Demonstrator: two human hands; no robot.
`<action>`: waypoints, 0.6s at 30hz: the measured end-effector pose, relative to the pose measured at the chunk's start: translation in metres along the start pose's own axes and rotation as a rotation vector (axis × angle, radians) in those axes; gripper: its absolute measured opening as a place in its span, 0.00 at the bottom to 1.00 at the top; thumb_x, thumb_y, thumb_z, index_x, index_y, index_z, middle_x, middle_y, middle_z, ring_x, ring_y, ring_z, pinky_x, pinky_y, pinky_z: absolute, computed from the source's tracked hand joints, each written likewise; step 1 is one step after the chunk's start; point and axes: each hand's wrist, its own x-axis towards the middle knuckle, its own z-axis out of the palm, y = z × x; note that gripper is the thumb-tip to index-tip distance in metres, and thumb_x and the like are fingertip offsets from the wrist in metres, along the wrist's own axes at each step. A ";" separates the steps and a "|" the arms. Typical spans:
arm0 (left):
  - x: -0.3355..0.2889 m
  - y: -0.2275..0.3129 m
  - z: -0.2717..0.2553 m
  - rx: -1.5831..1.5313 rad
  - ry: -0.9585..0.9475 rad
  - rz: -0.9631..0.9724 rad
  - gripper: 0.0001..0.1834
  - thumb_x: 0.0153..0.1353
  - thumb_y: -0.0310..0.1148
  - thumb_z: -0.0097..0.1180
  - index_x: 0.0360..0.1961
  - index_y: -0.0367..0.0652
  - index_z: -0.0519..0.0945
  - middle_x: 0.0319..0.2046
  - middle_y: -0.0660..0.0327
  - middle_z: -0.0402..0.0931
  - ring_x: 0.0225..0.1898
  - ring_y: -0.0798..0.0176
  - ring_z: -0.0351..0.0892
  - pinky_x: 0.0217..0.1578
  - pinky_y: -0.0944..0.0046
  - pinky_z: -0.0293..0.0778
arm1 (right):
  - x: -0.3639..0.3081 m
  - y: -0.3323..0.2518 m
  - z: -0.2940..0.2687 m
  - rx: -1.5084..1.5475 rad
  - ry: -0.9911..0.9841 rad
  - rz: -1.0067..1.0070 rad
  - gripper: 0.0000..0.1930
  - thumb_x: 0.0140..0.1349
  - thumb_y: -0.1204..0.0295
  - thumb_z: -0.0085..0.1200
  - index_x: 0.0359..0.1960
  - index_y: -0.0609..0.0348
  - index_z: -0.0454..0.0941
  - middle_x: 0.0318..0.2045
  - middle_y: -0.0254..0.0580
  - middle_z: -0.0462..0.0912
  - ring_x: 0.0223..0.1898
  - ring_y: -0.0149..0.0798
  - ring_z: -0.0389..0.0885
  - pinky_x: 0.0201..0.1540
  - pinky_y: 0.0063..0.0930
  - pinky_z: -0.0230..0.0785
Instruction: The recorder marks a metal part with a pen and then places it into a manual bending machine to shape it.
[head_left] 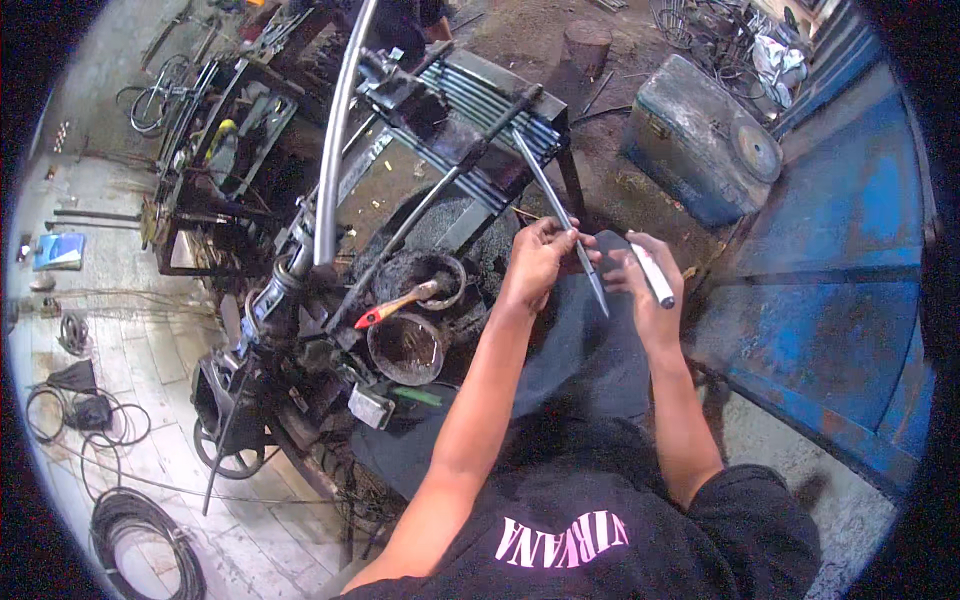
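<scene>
My left hand (540, 262) pinches a grey metal rod (545, 180) close to its lower end, which tapers to a point. From there the rod slants away from me toward the rack, where its far end meets other rods. My right hand (655, 275), slightly blurred, is closed around a white marker (652, 272) with a black end that points toward me. It is held just right of the rod's tapered tip, apart from it. Dark cloth over my lap lies below both hands.
Several metal rods (470, 95) lie across a steel rack ahead. A thick shiny bar (345, 130) rises at left. Below it are a red-handled brush (400, 303) and a round dirty bowl (407, 372). A worn metal box (690, 130) and blue metal panel (800, 340) stand right.
</scene>
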 end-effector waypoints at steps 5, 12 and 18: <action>0.034 0.007 0.008 0.021 0.039 0.038 0.13 0.72 0.27 0.51 0.53 0.29 0.72 0.41 0.45 0.83 0.39 0.51 0.87 0.42 0.54 0.85 | 0.009 -0.005 0.001 0.023 -0.047 0.035 0.22 0.62 0.85 0.54 0.58 0.61 0.73 0.43 0.46 0.84 0.37 0.33 0.86 0.34 0.26 0.82; 0.066 0.025 0.019 0.194 0.161 0.169 0.13 0.72 0.30 0.52 0.50 0.30 0.75 0.39 0.46 0.84 0.37 0.55 0.86 0.36 0.57 0.84 | 0.043 0.008 0.017 0.007 0.032 -0.076 0.23 0.60 0.90 0.52 0.58 0.61 0.72 0.40 0.45 0.84 0.34 0.32 0.86 0.34 0.25 0.82; 0.077 0.046 0.006 0.595 0.471 0.194 0.19 0.70 0.30 0.52 0.58 0.29 0.75 0.34 0.52 0.85 0.29 0.65 0.85 0.27 0.64 0.79 | 0.076 0.022 0.035 -0.191 0.176 -0.233 0.20 0.61 0.88 0.52 0.54 0.58 0.73 0.39 0.44 0.84 0.29 0.33 0.87 0.34 0.27 0.82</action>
